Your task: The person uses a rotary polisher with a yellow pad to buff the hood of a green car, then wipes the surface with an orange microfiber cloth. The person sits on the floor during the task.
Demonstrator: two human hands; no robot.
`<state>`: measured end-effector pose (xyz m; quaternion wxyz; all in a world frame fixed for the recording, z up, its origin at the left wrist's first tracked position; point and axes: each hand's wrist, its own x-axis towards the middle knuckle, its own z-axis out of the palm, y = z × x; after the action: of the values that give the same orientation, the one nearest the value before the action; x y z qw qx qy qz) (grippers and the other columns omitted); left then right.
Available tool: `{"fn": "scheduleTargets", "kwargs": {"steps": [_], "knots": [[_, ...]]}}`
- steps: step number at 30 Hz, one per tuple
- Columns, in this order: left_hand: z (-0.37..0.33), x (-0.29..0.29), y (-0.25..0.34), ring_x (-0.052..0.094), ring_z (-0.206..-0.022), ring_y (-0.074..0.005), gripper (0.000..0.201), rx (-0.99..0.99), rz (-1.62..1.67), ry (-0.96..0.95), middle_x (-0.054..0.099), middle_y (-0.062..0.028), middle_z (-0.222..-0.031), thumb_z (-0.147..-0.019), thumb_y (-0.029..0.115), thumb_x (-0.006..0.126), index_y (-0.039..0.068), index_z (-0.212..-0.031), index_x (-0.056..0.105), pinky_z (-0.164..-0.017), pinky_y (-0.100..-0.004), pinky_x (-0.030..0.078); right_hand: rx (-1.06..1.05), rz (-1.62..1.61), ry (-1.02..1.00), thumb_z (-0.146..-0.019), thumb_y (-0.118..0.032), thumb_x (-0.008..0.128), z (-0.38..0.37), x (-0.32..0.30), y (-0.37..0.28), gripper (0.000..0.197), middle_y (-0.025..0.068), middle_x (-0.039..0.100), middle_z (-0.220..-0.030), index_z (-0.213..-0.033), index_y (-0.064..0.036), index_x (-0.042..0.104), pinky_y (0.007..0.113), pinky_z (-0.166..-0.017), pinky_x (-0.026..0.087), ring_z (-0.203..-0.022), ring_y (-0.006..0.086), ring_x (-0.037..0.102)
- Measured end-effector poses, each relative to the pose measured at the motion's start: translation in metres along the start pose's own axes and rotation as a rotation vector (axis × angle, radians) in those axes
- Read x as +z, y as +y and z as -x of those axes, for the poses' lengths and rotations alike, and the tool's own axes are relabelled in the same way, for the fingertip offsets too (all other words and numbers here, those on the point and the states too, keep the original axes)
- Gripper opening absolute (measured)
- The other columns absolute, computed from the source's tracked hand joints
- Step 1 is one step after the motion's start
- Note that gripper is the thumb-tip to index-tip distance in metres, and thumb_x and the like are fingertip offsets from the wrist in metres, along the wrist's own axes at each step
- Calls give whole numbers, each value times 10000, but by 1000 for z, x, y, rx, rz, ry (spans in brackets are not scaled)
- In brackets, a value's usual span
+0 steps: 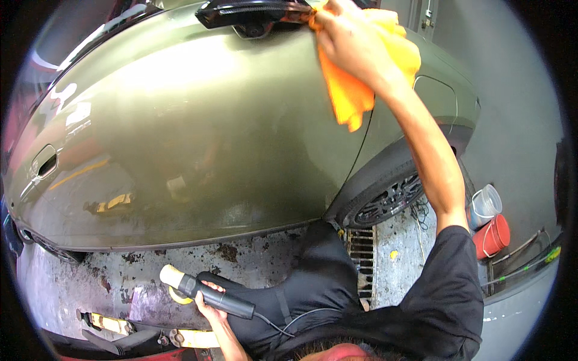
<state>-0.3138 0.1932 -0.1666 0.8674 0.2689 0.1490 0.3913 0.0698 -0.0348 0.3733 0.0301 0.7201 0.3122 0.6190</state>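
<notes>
My right hand (349, 39) grips an orange microfiber cloth (346, 90) at the base of the black side mirror (256, 15). The cloth's lower end hangs against the olive-green car door (241, 138). Low down, my left hand (212, 304) is wrapped around the black body of a corded polisher (232, 304). Its cream-coloured head points up and left, and a yellow pad shows beneath it. The polisher is held beside my leg, apart from the car. Its cord (274, 328) runs across my dark clothing.
The front wheel (391, 201) is at right, near a floor drain grate (361, 259). A pale bucket (484, 203) and a red bucket (492, 236) stand by the grey wall. A dark and red object with yellowish parts (111, 323) lies at lower left. The floor (144, 277) is stained.
</notes>
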Motion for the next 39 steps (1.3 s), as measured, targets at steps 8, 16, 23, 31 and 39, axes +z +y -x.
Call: {"fn": "scheduleTargets", "kwargs": {"steps": [8, 16, 23, 31, 39], "knots": [[1, 2, 1, 661, -931, -249, 497, -5, 19, 4, 644, -92, -1033, -991, 474, 708, 76, -1268, 597, -883, -413, 567, 21, -239, -118, -990, -209, 684, -23, 35, 23, 207, 151, 732, -1153, -1112, -94, 804, 502, -929, 578, -1061, 390, 709], [-3, 1, -1, 665, -906, -242, 461, -7, 21, -52, 647, -87, -1009, -1005, 472, 691, 76, -1225, 608, -863, -415, 572, -163, -240, 151, -943, -212, 719, -12, 61, 47, 121, 73, 755, -1010, -993, -178, 824, 500, -780, 502, -1004, 281, 727], [1, 5, 4, 667, -904, -244, 434, 12, 9, -10, 657, -81, -1014, -1017, 469, 680, 85, -1210, 615, -857, -408, 576, 215, -460, -119, -897, -243, 720, -10, 4, 26, 225, 228, 769, -1033, -1008, -77, 823, 497, -908, 607, -1042, 385, 769], [-2, -2, 8, 678, -889, -262, 455, 16, -63, 40, 663, -96, -1003, -997, 476, 688, 77, -1207, 622, -831, -421, 586, 207, -686, 246, -896, -262, 709, 7, 112, 64, 412, 232, 660, -1392, -1281, -137, 788, 522, -1130, 478, -1297, 423, 613], [0, 7, 7, 678, -908, -259, 448, -13, -88, 41, 669, -93, -1017, -999, 476, 703, 85, -1205, 628, -851, -418, 574, 149, -555, 205, -951, -247, 657, 4, 120, 42, 327, 221, 563, -1527, -1217, -131, 809, 623, -1214, 325, -1438, 397, 476]]}}
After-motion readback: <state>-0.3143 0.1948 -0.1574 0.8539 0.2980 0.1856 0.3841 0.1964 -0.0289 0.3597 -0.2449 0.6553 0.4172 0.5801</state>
